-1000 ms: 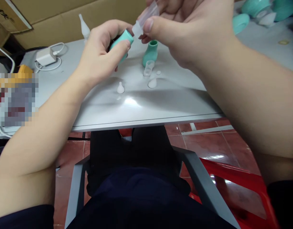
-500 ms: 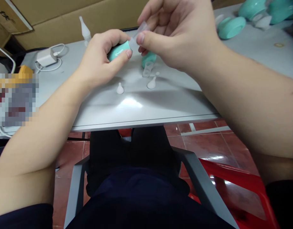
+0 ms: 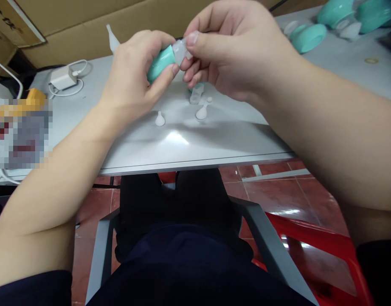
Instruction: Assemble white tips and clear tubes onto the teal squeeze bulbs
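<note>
My left hand [image 3: 134,68] is wrapped round a teal squeeze bulb [image 3: 161,63], tilted with its mouth toward the right. A translucent plastic tip [image 3: 180,51] sits at that mouth. My right hand [image 3: 220,51] pinches the tip's far end between thumb and fingers. How far the tip goes into the bulb I cannot tell. Below my hands, two small white teardrop-shaped nozzles [image 3: 160,119] lie apart on the table. Behind the right one are a clear plastic piece [image 3: 195,94] and a small white disc [image 3: 209,99]. Another teal part there is mostly covered by my right hand.
A white pointed nozzle [image 3: 112,40] stands behind my left hand. A white charger [image 3: 63,77] with its cable lies at the left. Several teal bulbs [image 3: 309,37] lie at the back right, near a tan ring [image 3: 371,60]. The grey table's front edge [image 3: 195,163] runs before my lap.
My right hand has turned and its fingers have come down round the tip. The bulb shows more in my left hand. The loose pieces on the table stay put.
</note>
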Demonstrator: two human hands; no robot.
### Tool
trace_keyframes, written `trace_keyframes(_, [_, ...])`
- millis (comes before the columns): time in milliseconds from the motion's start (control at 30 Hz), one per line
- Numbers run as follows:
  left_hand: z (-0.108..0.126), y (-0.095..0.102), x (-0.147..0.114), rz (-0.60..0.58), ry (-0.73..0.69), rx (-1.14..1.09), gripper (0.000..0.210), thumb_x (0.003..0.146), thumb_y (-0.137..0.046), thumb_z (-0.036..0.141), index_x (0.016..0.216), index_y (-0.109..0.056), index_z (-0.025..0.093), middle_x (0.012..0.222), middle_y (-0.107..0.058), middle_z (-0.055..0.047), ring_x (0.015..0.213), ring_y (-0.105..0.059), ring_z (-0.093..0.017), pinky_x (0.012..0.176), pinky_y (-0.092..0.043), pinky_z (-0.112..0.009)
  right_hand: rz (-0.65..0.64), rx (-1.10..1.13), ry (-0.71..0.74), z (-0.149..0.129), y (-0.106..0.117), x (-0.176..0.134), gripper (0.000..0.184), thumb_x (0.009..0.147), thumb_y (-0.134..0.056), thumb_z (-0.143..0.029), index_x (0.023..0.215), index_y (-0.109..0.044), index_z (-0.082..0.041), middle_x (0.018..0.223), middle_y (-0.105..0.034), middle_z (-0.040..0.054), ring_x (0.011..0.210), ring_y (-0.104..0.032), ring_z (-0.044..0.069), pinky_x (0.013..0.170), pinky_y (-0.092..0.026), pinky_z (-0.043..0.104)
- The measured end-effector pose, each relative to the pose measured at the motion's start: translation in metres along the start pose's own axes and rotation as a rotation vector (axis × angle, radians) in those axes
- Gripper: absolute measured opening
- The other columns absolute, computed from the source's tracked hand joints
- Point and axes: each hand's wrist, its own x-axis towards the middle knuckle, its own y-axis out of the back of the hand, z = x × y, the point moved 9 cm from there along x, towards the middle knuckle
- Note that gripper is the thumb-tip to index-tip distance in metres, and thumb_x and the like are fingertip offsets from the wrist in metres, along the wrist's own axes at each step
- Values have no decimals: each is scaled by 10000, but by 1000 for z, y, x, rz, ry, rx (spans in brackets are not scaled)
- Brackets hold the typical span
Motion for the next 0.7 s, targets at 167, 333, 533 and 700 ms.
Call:
trace_keyframes(167, [-4, 3, -3, 45, -31, 17, 459, 975, -528, 542, 1245, -770, 262, 1176, -794, -144, 1084, -714, -363, 1007, -519, -569, 0, 57, -85, 3, -1, -3, 140, 1120, -543, -19, 998, -590, -72, 655, -678, 39, 502, -655, 118, 464, -541, 186])
trace_keyframes(333, [-7, -1, -4, 29, -30, 38, 539, 1038, -475, 656, 1259, -755, 253, 1128, -758, -155, 1046, -675, -344, 1000, -504, -558, 1, -3, 108, -4, 0, -1, 218, 1072, -568, 63, 984, -526, -133, 624, -678, -6, 501, -637, 135, 430, -528, 209])
trace_keyframes(533, [-7, 0, -4, 39, -27, 38, 449, 958, -556, 561, 1209, -791, 271, 1005, -741, -136, 946, -676, -335, 920, -502, -535, -20, -77, 192, -1, 1, 3, 251, 1044, -597, 65, 976, -505, -158, 594, -657, -37, 485, -616, 132, 414, -524, 217])
trace_keyframes(700, [-1, 6, -6, 78, -38, 1, 380, 880, -639, 409, 1201, -815, 304, 1021, -785, -99, 950, -721, -324, 888, -510, -520, -34, -158, 180, -1, 3, 1, 274, 1009, -614, 84, 968, -510, -167, 589, -653, -36, 463, -606, 137, 405, -512, 218])
